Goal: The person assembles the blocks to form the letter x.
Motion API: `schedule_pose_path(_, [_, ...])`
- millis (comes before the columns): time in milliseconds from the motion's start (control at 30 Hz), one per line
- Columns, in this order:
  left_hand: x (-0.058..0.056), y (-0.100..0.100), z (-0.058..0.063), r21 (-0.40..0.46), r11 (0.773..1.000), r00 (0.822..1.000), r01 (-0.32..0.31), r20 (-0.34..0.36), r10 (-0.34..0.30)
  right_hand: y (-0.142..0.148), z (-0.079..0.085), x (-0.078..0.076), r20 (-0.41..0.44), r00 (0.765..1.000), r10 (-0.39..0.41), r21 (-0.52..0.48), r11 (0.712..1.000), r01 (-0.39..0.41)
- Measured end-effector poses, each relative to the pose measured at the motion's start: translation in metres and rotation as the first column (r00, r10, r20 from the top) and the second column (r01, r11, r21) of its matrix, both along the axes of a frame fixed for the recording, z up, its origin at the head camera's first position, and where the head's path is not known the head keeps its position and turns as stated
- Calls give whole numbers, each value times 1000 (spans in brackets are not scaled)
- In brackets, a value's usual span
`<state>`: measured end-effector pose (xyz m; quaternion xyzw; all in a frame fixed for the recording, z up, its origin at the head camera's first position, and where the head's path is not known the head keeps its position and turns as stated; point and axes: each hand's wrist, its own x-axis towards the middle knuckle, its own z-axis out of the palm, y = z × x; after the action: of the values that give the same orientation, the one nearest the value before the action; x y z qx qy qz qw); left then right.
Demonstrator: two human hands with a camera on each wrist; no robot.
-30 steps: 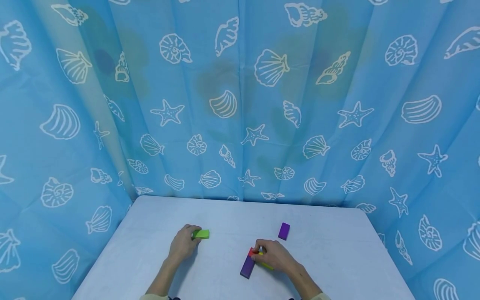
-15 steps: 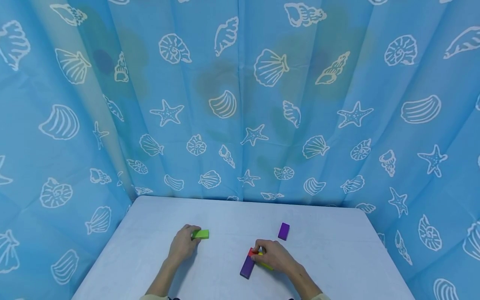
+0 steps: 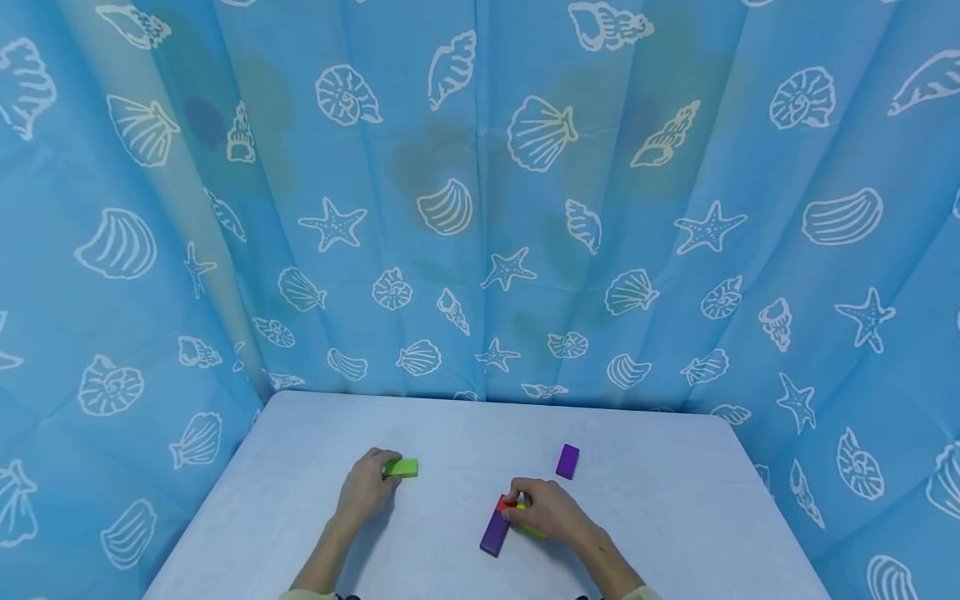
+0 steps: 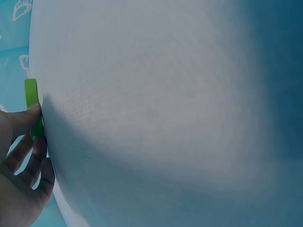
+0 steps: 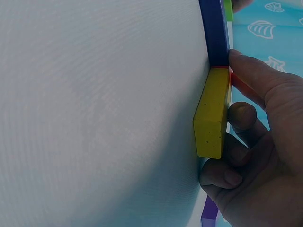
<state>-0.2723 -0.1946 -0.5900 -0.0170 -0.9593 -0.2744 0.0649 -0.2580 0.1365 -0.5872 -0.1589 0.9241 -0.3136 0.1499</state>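
My left hand (image 3: 364, 486) pinches a green block (image 3: 405, 468) on the left half of the table. In the left wrist view the thumb lies on that green block (image 4: 31, 92), with the other fingers curled below. Toward the right, my right hand (image 3: 551, 508) holds a small red block (image 3: 502, 502) between thumb and index finger; most of it is hidden. A dark purple-blue block (image 3: 494, 534) lies against the red one, slanting toward me. A yellow block (image 5: 211, 111) sits close by under the right fingers, partly covered in the head view.
A purple block (image 3: 567, 462) lies apart, beyond my right hand. The white-covered table (image 3: 450, 433) ends at a blue curtain (image 3: 480, 250) printed with shells and starfish, which hangs behind and on both sides.
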Motion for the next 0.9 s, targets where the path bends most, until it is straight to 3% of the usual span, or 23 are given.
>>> schedule_pose_path(900, [0, 6, 3, 5, 1000, 1000, 7, 12, -7, 0, 6, 4, -12, 1000, 15, -19, 1000, -15])
